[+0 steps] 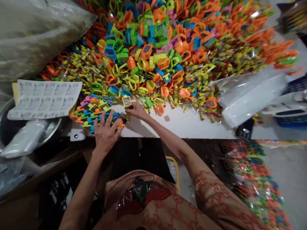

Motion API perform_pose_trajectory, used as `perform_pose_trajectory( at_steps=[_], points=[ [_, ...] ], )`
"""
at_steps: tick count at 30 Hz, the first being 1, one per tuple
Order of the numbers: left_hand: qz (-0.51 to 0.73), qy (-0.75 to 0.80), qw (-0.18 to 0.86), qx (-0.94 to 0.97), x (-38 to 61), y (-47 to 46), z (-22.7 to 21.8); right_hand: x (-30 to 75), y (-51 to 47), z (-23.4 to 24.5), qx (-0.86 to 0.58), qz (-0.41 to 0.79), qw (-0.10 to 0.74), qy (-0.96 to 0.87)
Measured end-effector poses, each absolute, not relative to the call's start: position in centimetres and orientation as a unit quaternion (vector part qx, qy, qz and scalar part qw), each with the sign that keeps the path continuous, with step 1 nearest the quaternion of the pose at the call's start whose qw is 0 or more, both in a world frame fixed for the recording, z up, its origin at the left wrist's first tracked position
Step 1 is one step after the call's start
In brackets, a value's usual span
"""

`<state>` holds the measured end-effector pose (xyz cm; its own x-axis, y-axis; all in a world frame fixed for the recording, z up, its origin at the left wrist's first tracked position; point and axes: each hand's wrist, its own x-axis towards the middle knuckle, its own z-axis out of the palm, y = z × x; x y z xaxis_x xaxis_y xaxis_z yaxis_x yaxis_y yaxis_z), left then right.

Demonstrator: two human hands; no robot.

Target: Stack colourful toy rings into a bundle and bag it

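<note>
A huge heap of small plastic toy pieces (158, 48) in orange, green, blue and yellow covers the white table (182, 124). At the near left edge lies a neat row of stacked coloured pieces (92, 110). My left hand (105, 132) lies flat on that row, fingers spread. My right hand (136, 110) reaches to the heap's near edge with its fingers pinched together beside a yellow square piece (126, 101); what it pinches is too small to make out.
A printed sheet of paper (45, 99) lies at the left over a metal bowl (7, 127). Clear plastic bags (249, 92) sit at the right. A big grey sack (35, 32) fills the top left. Bagged toys (251, 182) lie on the floor at right.
</note>
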<state>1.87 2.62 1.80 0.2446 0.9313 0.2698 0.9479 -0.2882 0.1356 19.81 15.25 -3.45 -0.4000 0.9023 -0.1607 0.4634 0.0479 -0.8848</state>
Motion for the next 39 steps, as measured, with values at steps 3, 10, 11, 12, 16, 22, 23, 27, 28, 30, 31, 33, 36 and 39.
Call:
perform_pose_trajectory(
  at_steps=[3, 10, 11, 12, 16, 22, 23, 27, 28, 30, 31, 33, 36, 39],
  points=[
    [-0.144, -0.6, 0.029, -0.787, 2.1, 2.7, 2.1, 20.0, 13.5, -4.5, -0.437, 0.643, 0.271, -0.567],
    [-0.145, -0.598, 0.036, -0.787, 2.4, 2.8, 2.1, 19.6, 13.0, -5.6, -0.393, 0.65, 0.293, -0.581],
    [-0.146, -0.597, 0.037, -0.788, 2.3, 2.8, 2.1, 19.7, 13.2, -5.7, -0.392, 0.65, 0.294, -0.58],
    [-0.146, -0.596, 0.038, -0.789, 2.3, 2.7, 2.0, 19.9, 13.3, -5.7, -0.395, 0.648, 0.294, -0.581],
    [-0.148, -0.599, 0.028, -0.786, 2.2, 2.7, 1.8, 20.5, 13.8, -5.5, -0.4, 0.59, 0.259, -0.652],
    [-0.174, -0.613, 0.007, -0.771, 2.2, 2.8, 1.3, 20.2, 12.6, -4.1, -0.389, 0.421, 0.178, -0.8],
    [-0.174, -0.616, 0.004, -0.768, 2.3, 2.8, 1.4, 20.1, 12.2, -3.9, -0.398, 0.4, 0.166, -0.809],
    [-0.14, -0.615, -0.002, -0.776, 2.7, 2.7, 2.0, 19.9, 10.5, -3.6, -0.422, 0.346, 0.138, -0.826],
    [-0.13, -0.613, -0.001, -0.779, 2.8, 2.6, 2.1, 19.9, 10.2, -3.6, -0.418, 0.34, 0.137, -0.831],
    [-0.113, -0.61, -0.003, -0.785, 2.9, 2.4, 2.4, 19.9, 9.8, -3.7, -0.406, 0.334, 0.136, -0.84],
    [-0.108, -0.609, -0.005, -0.786, 2.9, 2.4, 2.5, 19.8, 9.8, -3.6, -0.404, 0.331, 0.133, -0.842],
    [-0.101, -0.61, -0.007, -0.786, 2.9, 2.5, 2.6, 19.4, 9.8, -3.6, -0.414, 0.32, 0.126, -0.842],
    [-0.098, -0.612, -0.003, -0.784, 2.8, 2.8, 2.7, 19.0, 9.9, -3.2, -0.441, 0.305, 0.115, -0.836],
    [-0.093, -0.607, 0.002, -0.789, 2.5, 2.5, 2.8, 19.3, 10.1, -2.6, -0.44, 0.316, 0.098, -0.835]
  ],
)
